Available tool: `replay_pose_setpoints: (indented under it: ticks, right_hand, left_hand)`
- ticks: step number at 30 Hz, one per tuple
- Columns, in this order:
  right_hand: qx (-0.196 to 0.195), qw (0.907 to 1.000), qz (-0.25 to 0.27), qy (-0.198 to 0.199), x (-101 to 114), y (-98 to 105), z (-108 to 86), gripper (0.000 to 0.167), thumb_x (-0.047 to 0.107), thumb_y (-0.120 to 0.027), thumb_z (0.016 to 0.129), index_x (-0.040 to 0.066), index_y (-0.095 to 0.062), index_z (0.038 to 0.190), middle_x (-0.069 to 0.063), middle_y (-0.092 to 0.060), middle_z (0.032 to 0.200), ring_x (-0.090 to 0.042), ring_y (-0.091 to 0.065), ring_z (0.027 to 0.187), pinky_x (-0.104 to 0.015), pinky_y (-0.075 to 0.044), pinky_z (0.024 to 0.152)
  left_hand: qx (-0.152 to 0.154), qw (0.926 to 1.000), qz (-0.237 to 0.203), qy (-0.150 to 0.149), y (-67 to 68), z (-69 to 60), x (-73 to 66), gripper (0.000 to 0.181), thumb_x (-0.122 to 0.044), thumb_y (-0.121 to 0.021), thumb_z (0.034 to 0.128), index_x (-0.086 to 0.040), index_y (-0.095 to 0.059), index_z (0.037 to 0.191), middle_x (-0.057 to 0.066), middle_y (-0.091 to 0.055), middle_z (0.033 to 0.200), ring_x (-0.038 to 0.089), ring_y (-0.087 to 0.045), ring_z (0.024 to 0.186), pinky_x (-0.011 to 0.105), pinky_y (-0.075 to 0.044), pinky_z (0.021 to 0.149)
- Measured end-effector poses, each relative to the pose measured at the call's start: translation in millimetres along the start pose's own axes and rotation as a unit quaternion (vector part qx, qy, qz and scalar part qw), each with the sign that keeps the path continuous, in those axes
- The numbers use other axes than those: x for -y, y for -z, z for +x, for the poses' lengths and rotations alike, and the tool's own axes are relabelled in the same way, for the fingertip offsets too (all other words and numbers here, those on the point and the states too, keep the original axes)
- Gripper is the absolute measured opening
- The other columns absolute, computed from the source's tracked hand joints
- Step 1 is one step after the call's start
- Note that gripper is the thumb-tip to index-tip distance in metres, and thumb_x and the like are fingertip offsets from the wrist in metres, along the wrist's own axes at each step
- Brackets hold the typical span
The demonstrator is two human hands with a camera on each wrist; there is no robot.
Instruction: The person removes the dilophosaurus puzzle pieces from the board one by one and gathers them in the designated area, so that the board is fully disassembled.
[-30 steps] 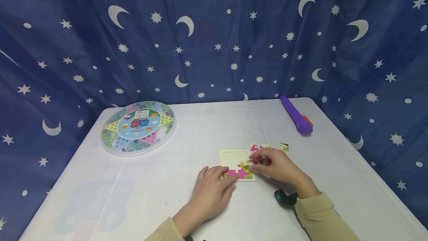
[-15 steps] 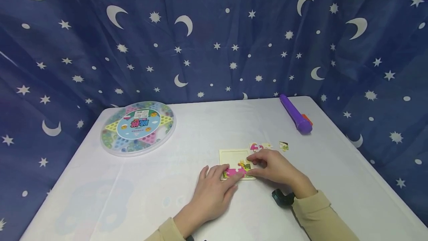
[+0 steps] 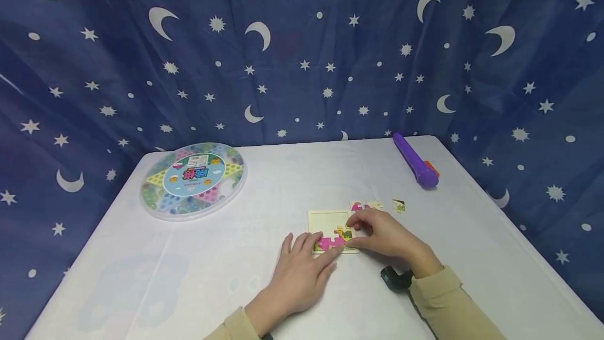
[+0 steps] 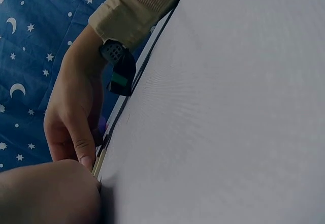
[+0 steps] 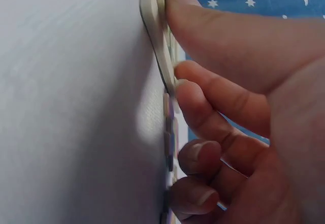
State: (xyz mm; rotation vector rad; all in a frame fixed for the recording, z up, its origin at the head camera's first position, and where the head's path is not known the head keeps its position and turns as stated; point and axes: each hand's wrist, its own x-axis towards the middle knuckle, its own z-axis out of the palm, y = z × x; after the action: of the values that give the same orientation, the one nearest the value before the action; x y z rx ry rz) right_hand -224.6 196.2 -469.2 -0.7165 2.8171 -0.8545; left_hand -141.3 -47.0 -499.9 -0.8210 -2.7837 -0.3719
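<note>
A small square puzzle board [image 3: 329, 219] with a pale raised rim lies on the white table. Pink and green pieces fill its lower part. My left hand [image 3: 302, 272] rests at its lower left, fingers extended over the pink puzzle pieces [image 3: 325, 244]. At the right rim, my right hand [image 3: 384, 235] has thumb and index fingertip at opposite sides of a green and yellow puzzle piece [image 3: 346, 234], pinching it against the board. In the right wrist view the thumb lies over the board's edge [image 5: 155, 31]; the other fingers curl beside it. The piece is partly hidden.
Loose puzzle pieces [image 3: 360, 206] lie just beyond the board, with another piece [image 3: 398, 205] to their right. A round Chinese checkers set [image 3: 222, 201] is at the back left. A purple stick-like toy [image 3: 415, 161] lies at the back right, with something orange beside it.
The right hand has shifted slightly left and brought the puzzle piece down onto the board's right side. The left index finger has slid a little right along the lower pieces.
</note>
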Motion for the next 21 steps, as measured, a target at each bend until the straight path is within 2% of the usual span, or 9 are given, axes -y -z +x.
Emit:
replay_pose_setpoints:
  ticks: [5, 10, 15, 21]
  right_hand:
    - [0.009, 0.9995, 0.005, 0.030, 0, 4, 8.2, 0.039, 0.030, -0.093, 0.076, 0.016, -0.067, 0.102, 0.004, -0.058, 0.087, -0.016, -0.053, 0.083, -0.030, -0.047, 0.074]
    - [0.016, 0.9989, 0.010, 0.043, 1, 6, 11.9, 0.042, 0.030, -0.093, 0.076, 0.016, -0.064, 0.102, 0.003, -0.058, 0.089, -0.017, -0.052, 0.082, -0.031, -0.046, 0.072]
    - [0.010, 0.9990, 0.005, 0.044, 1, 6, 11.3, 0.042, 0.029, -0.093, 0.075, 0.018, -0.063, 0.103, 0.003, -0.059, 0.091, -0.018, -0.052, 0.082, -0.032, -0.044, 0.073]
    - [0.008, 0.9991, 0.029, 0.030, 2, 5, 10.8, 0.039, 0.024, -0.094, 0.074, 0.019, -0.065, 0.099, 0.004, -0.061, 0.089, -0.019, -0.053, 0.081, -0.031, -0.045, 0.071]
  left_hand:
    - [-0.002, 1.0000, 0.005, 0.002, -0.2, 1.3, -0.2, 0.042, -0.045, -0.045, 0.1074, -0.044, -0.053, 0.148, 0.011, -0.049, 0.148, 0.030, -0.041, 0.137, 0.069, -0.026, 0.110]
    - [-0.009, 0.9999, 0.001, 0.006, -0.9, 0.7, 0.6, 0.040, -0.044, -0.046, 0.1071, -0.044, -0.055, 0.146, 0.010, -0.050, 0.147, 0.029, -0.041, 0.136, 0.069, -0.026, 0.110]
    - [-0.009, 0.9999, 0.000, 0.006, 0.5, 1.4, 0.3, 0.041, -0.045, -0.046, 0.1069, -0.043, -0.056, 0.146, 0.011, -0.051, 0.146, 0.030, -0.042, 0.136, 0.069, -0.027, 0.110]
    - [-0.006, 0.9999, -0.004, 0.008, 2.2, 2.8, -0.5, 0.040, -0.044, -0.048, 0.1063, -0.043, -0.056, 0.146, 0.010, -0.051, 0.145, 0.030, -0.043, 0.135, 0.068, -0.027, 0.110]
